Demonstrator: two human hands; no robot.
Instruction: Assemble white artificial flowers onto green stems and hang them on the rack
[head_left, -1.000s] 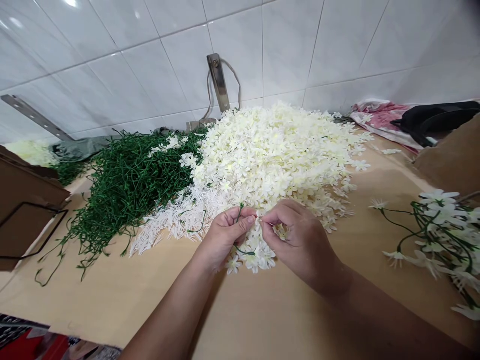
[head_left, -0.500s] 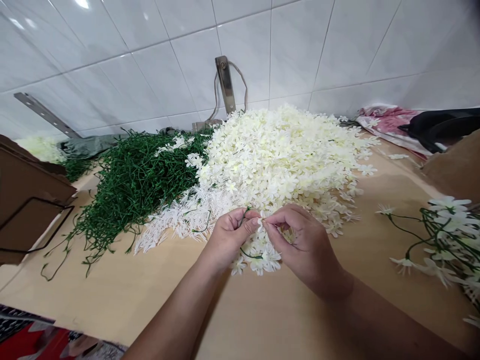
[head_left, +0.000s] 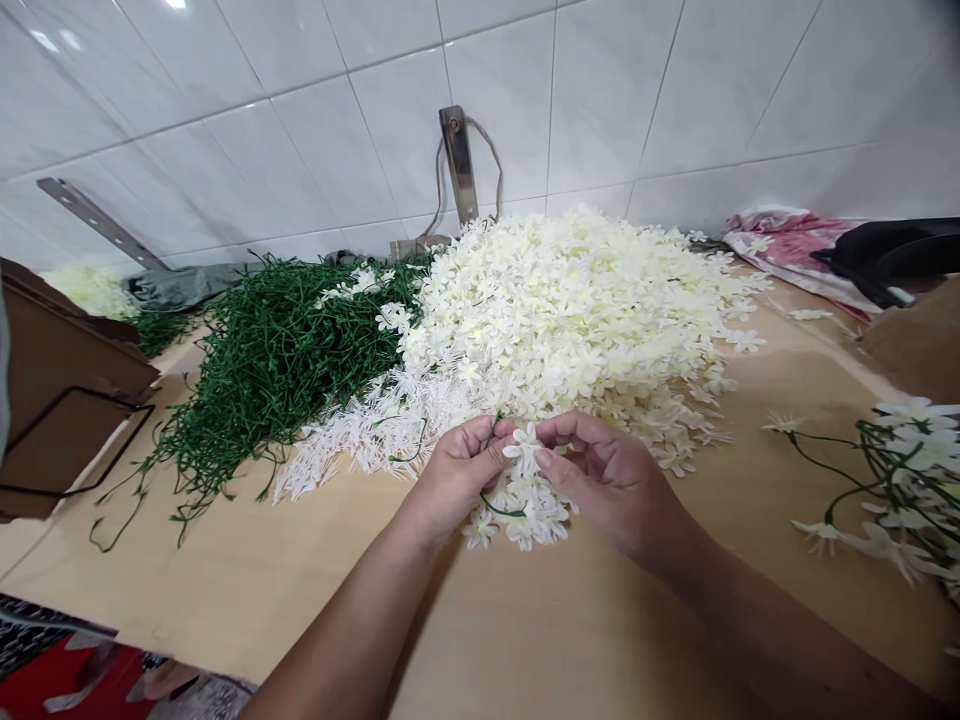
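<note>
Between the fingertips of both hands is a white artificial flower (head_left: 523, 450), its petals facing up. My left hand (head_left: 463, 472) is closed on a thin green plastic stem (head_left: 495, 428) just beside that bloom. With thumb and forefinger, my right hand (head_left: 600, 475) pinches the flower's right petals. Just below the fingers, a small cluster of loose white flowers (head_left: 529, 515) lies on the table, and a curved piece of green stem shows across it. Behind my hands rises a large heap of cream-white flower heads (head_left: 577, 310).
A tangled pile of green stems (head_left: 285, 340) lies left of the heap, with spiky white stamen pieces (head_left: 367, 430) in front. Stemmed white flowers (head_left: 900, 480) rest at the right edge. A brown cardboard box (head_left: 67, 380) stands left. A tiled wall (head_left: 495, 100) closes the back.
The held flower has turned so its open petals show more fully. My right fingers have shifted slightly right and changed their pinch on it. The whole view has moved a little.
</note>
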